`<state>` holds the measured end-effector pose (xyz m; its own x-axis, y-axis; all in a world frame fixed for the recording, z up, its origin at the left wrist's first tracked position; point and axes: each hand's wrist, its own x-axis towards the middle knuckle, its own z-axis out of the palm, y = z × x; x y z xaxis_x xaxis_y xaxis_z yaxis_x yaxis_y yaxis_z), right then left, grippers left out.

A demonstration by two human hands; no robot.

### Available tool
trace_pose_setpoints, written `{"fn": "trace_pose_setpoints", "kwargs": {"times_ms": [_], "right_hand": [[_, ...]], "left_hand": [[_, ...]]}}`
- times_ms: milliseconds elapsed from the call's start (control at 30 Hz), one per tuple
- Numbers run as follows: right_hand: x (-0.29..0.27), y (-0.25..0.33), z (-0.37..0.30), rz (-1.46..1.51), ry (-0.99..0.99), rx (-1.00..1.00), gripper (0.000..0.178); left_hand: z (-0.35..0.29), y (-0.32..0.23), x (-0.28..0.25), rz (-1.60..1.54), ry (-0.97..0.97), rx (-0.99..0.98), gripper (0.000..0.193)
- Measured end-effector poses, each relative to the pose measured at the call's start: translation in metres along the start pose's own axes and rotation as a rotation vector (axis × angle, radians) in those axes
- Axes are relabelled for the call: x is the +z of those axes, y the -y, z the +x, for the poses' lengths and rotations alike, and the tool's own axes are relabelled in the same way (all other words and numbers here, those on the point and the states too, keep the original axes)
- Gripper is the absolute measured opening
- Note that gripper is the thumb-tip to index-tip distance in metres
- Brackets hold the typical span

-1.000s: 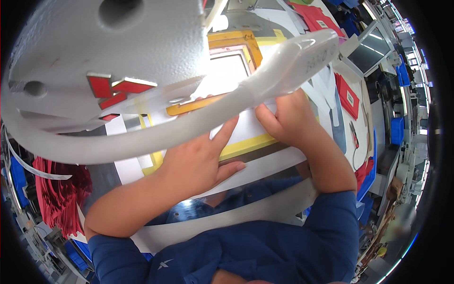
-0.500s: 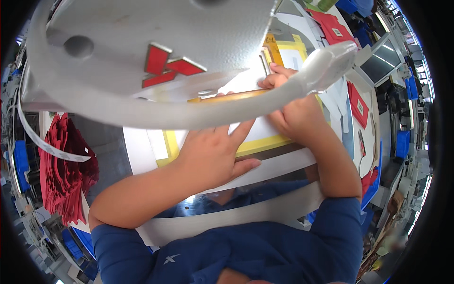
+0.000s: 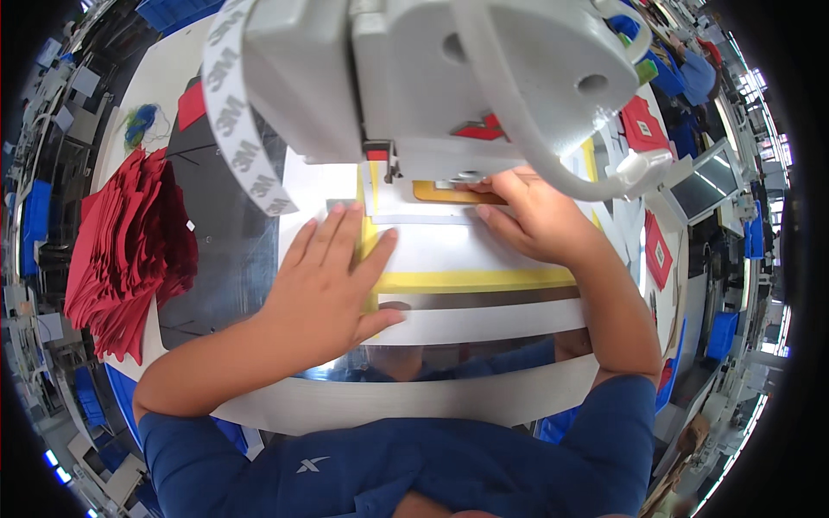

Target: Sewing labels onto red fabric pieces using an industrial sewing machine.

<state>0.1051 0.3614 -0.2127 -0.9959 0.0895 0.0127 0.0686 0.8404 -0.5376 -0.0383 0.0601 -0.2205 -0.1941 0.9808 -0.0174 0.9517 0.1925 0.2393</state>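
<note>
My left hand (image 3: 332,276) lies flat with its fingers spread, on the left yellow-edged border of a white sheet (image 3: 466,246). Nothing is gripped in it. Under the head of a grey-white sewing machine (image 3: 414,95), my right hand (image 3: 540,216) has thumb and fingers closed about the right end of a flat amber-coloured strip (image 3: 440,192). The machine head and a pale hose hide part of those fingers. The strip rests on the white sheet, close to the needle area.
A stack of dark red fabric pieces (image 3: 129,250) sits at the left, with tangled blue-green thread (image 3: 142,125) beyond it. Red pieces (image 3: 658,250) and a small screen (image 3: 704,181) stand at the right. A translucent hose (image 3: 553,168) curves over the work.
The view has shifted, so the machine head sits higher and more of the table shows. My left hand has moved left, away from the strip; my right hand remains at it.
</note>
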Motion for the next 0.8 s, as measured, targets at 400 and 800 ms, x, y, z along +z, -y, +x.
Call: {"fn": "trace_pose_setpoints", "kwargs": {"times_ms": [400,800], "right_hand": [[0.004,0.009,-0.007,-0.162,0.044,-0.018,0.042],[0.009,-0.006,-0.054,-0.020,-0.246,0.035,0.042]], "left_hand": [[-0.153,0.104,-0.081,0.385,-0.779,-0.651,0.017],[-0.239,0.191,-0.124,0.300,-0.305,-0.926,0.035]]}}
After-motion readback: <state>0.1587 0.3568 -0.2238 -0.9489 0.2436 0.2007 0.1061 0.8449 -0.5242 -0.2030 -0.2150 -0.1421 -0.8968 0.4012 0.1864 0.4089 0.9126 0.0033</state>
